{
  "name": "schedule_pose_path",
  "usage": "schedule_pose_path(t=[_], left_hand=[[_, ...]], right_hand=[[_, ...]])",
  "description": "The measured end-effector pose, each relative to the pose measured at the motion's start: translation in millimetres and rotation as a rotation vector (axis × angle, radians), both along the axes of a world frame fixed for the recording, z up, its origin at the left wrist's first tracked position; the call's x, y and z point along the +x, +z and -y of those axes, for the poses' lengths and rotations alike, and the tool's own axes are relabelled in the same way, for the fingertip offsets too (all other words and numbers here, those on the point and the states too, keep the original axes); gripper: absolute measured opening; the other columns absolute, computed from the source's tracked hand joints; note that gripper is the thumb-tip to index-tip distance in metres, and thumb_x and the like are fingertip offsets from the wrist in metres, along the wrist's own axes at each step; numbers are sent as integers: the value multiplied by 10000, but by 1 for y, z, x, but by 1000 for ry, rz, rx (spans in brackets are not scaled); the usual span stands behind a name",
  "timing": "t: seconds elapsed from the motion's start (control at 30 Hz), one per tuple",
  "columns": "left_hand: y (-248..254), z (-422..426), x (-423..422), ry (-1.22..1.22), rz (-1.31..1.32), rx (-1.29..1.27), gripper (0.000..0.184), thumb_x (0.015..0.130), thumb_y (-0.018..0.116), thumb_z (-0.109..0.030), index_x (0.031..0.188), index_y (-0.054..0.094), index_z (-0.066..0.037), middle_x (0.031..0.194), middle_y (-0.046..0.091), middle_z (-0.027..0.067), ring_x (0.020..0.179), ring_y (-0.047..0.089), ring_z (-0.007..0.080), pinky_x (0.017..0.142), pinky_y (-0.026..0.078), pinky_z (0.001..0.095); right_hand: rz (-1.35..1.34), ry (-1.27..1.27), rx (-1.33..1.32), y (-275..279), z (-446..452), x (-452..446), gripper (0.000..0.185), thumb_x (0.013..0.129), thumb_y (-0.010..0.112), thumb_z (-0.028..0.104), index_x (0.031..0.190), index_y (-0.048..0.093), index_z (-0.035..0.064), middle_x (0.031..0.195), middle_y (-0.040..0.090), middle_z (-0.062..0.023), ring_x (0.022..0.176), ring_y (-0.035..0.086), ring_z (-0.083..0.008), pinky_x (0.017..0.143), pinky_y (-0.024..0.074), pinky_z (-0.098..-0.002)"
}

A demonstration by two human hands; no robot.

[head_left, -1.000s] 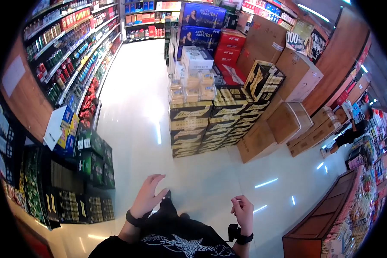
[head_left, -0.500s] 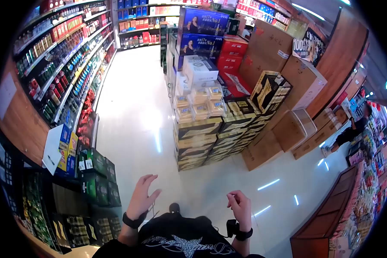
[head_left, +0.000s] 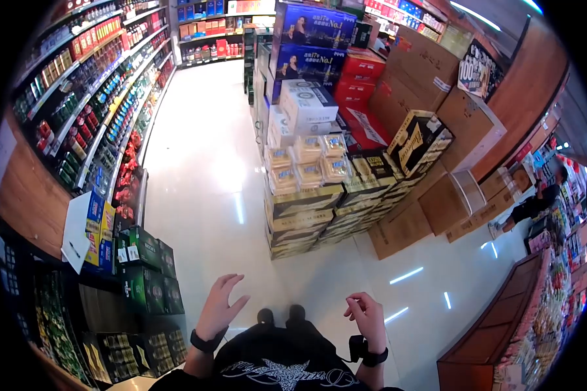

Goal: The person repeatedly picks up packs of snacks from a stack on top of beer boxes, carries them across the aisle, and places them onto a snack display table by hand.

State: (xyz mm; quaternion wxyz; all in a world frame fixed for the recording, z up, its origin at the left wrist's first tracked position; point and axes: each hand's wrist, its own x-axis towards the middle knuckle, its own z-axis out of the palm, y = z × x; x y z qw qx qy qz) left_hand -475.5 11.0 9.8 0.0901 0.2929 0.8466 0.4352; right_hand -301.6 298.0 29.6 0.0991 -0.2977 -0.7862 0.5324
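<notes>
My left hand [head_left: 220, 307] is held out over the pale floor, thumb and fingers spread, with nothing in it. A dark band [head_left: 206, 341] circles that wrist. My right hand [head_left: 368, 318] hovers at about the same height, its fingers loosely bent and somewhat apart, also holding nothing. A black wristband with a small dark block [head_left: 358, 348] sits on the right wrist. Neither hand touches any goods. Ahead of them stands a stack of black-and-gold cartons [head_left: 301, 218], with clear-wrapped packs [head_left: 308, 161] on top.
Bottle-filled shelves [head_left: 104, 98] run along the left. Dark green boxes [head_left: 143, 287] are stacked at the lower left. Brown cartons [head_left: 407, 228] stand behind the display. A wooden-sided bin [head_left: 489, 326] is at the lower right, and a person in dark clothes [head_left: 535, 202] is farther right.
The view has shifted slightly, and both of my shoes now show between my hands. Relative to my body, the hands keep nearly the same pose.
</notes>
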Motion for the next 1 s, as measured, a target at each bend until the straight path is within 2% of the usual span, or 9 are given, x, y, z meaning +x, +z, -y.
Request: schedule_pose_path(t=[0.3,0.37,0.53,0.77,1.0], left_hand=[[3,-9,-8,57,3,0,474,827,697,-191,1249,545,-37,1237,522,171,1167,502,341,1001,417,396],[6,-10,-8,72,5,0,477,825,699,-191,1250,544,-39,1236,522,172,1168,501,341,1002,416,395],[11,-20,-21,70,5,47,489,819,706,-196,1254,542,-46,1235,520,178,1171,498,341,1003,414,395],[3,-29,-22,50,16,-26,512,808,722,-227,1254,544,-49,1241,511,191,1179,492,346,1006,415,404],[0,-34,-22,77,26,-44,524,798,729,-228,1252,542,-45,1247,505,195,1179,488,352,1003,414,408]], right_hand=[[-20,91,-27,2,-17,-34,137,935,584,112,976,625,-13,686,646,-60,622,615,-98,567,469,-221],[-25,104,26,-3,-22,-35,187,919,612,183,983,630,8,691,672,-91,615,646,-137,575,491,-250],[-91,81,31,4,-36,-47,193,925,605,190,987,633,9,688,671,-86,621,646,-138,577,488,-260],[30,85,17,-16,-43,-45,197,916,618,199,969,638,10,679,668,-74,609,645,-144,568,485,-257],[-16,130,9,-9,-44,-57,205,914,620,204,981,638,10,677,665,-87,615,647,-159,579,483,-264]])
